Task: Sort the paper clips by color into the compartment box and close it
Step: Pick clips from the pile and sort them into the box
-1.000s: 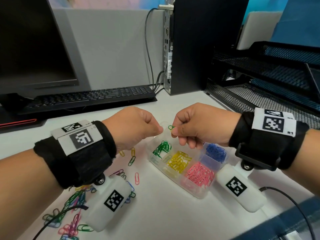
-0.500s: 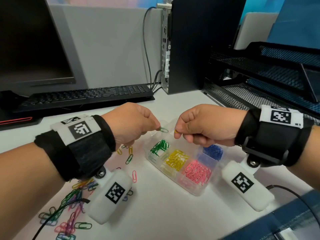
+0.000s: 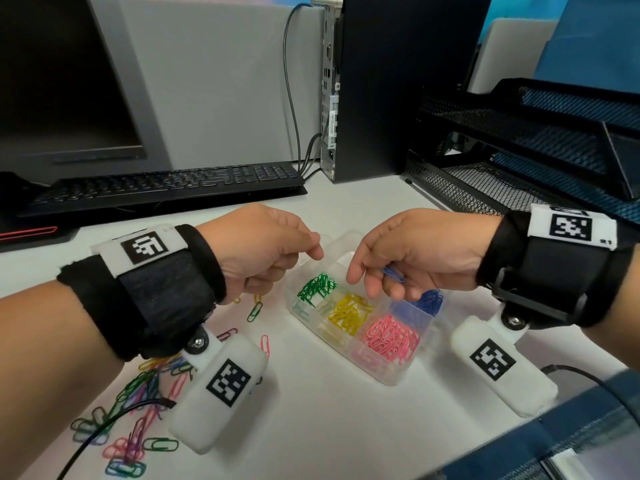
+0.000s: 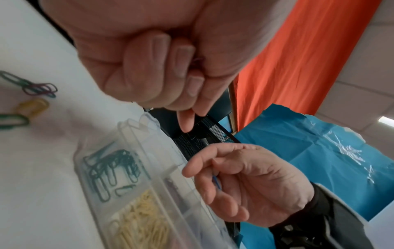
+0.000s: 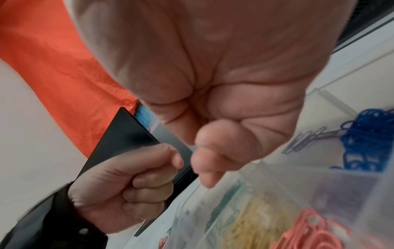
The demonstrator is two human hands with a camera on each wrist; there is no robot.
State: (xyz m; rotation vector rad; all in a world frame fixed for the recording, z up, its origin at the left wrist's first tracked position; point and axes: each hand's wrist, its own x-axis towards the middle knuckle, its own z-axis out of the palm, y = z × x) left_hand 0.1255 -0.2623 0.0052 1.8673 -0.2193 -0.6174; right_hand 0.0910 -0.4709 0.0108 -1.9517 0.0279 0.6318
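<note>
The clear compartment box [image 3: 391,378] lies open on the white desk, with green [image 3: 317,287], yellow [image 3: 348,311], pink [image 3: 389,337] and blue [image 3: 429,301] clips in separate cells. Above its far end, my right hand [image 3: 367,282] holds a blue clip [image 3: 394,274] in its curled fingers; the left wrist view shows the same blue clip [image 4: 216,181]. My left hand [image 3: 317,252] hovers over the green cell, fingers curled, thumb against index. No clip plainly shows in it. Several loose mixed clips [image 3: 138,393] lie on the desk under my left wrist.
A black keyboard [image 3: 166,185] and a monitor [image 3: 62,81] stand at the back left, a computer tower [image 3: 398,81] behind the box. A black mesh tray [image 3: 519,150] fills the back right. A cable [image 3: 588,375] runs along the front right.
The green clip pinched by my left hand is gone from its fingertips. The two hands have drawn apart, and the right hand has loosened so the blue clip shows.
</note>
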